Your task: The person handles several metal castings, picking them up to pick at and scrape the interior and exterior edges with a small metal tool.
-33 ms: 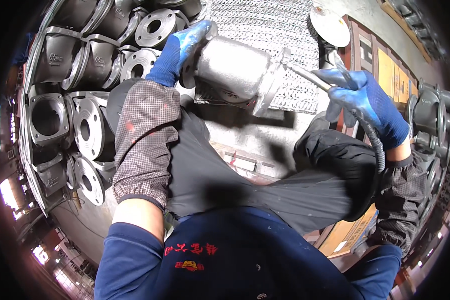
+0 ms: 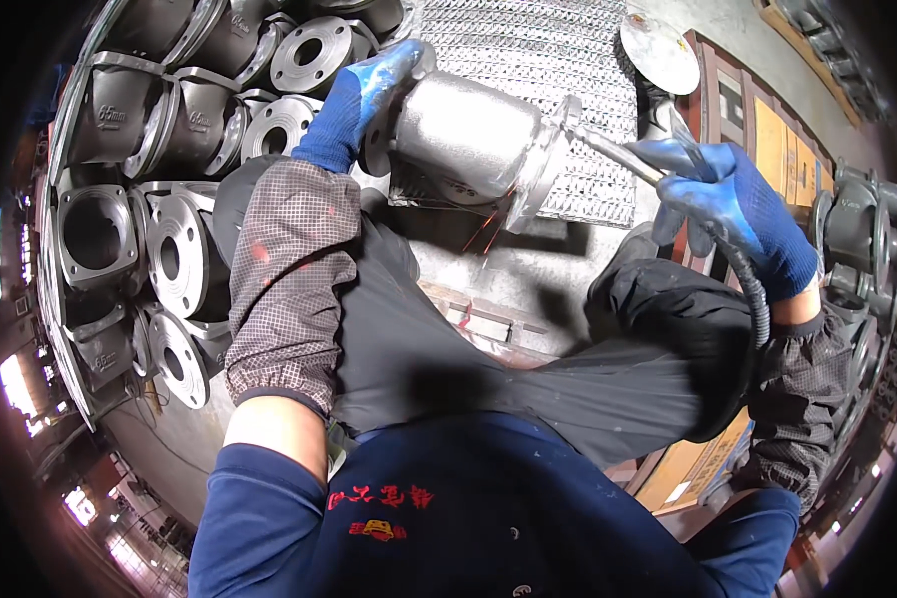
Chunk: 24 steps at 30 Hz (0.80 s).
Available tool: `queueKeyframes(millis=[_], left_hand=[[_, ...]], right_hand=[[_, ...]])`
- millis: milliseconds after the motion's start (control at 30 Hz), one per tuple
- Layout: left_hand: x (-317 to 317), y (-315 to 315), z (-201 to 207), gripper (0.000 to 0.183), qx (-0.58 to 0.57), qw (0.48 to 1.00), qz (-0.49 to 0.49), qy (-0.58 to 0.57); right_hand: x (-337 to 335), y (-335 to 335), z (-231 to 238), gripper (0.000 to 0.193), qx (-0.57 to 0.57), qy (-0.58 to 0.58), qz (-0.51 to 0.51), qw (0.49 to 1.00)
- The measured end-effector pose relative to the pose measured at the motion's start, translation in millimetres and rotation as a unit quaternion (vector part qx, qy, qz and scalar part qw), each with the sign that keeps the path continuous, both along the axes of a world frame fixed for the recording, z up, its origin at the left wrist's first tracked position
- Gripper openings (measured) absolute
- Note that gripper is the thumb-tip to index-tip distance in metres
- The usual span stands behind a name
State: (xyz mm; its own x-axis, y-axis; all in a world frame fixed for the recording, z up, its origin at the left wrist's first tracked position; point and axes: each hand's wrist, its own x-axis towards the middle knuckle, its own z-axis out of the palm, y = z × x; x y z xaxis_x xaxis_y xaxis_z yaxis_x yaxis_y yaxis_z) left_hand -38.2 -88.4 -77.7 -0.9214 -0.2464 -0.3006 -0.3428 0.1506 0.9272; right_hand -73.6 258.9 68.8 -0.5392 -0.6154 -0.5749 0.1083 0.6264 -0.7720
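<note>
A silver-grey flanged metal valve body (image 2: 468, 135) lies on its side before me, over the front part of a metal grating (image 2: 528, 60). My gloved left hand (image 2: 384, 85) is closed on its left end; the far fingers are hidden behind the flange. In my gloved right hand (image 2: 713, 189) is a slim, hose-fed grinder (image 2: 623, 157), its shaft pointing left into the right flange (image 2: 548, 164). The tool's tip is hidden inside the casting. Orange sparks (image 2: 486, 229) streak down below that flange. The dark ribbed hose (image 2: 747, 289) hangs from my right hand.
Grey flanged castings (image 2: 184, 249) are stacked at my left, with more castings (image 2: 852, 224) on the right. A pale round disc (image 2: 660, 55) stands beyond the grating's right corner. Cardboard (image 2: 782, 149) lies by a brown frame (image 2: 713, 65). My knees flank the work.
Orange sparks now show below the right flange, where hardly any were before. The valve body and the grinder have shifted very slightly to the right; both hands keep their hold.
</note>
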Motion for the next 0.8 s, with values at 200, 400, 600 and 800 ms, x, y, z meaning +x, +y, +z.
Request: queueKeyframes(millis=[200, 400, 600, 800], left_hand=[[4.2, -8.6, -16.4, 0.046, -0.066, 0.993, -0.061, 0.079], [-0.8, -11.3, -13.8, 0.047, 0.02, 0.999, 0.016, -0.021], [6.7, 11.6, 16.7, 0.043, -0.006, 1.0, -0.011, -0.015], [22.5, 34.6, 43.5, 0.028, 0.172, 0.98, 0.067, 0.07]], right_hand=[[0.2, 6.7, -2.3, 0.047, -0.03, 0.046, 0.001, 0.998], [-4.6, 7.3, -1.0, 0.05, -0.013, 0.032, 0.036, 0.999], [-8.3, 10.3, -7.8, 0.049, -0.018, 0.031, 0.028, 0.999], [-7.7, 8.5, -5.5, 0.051, -0.002, 0.051, 0.042, 0.998]])
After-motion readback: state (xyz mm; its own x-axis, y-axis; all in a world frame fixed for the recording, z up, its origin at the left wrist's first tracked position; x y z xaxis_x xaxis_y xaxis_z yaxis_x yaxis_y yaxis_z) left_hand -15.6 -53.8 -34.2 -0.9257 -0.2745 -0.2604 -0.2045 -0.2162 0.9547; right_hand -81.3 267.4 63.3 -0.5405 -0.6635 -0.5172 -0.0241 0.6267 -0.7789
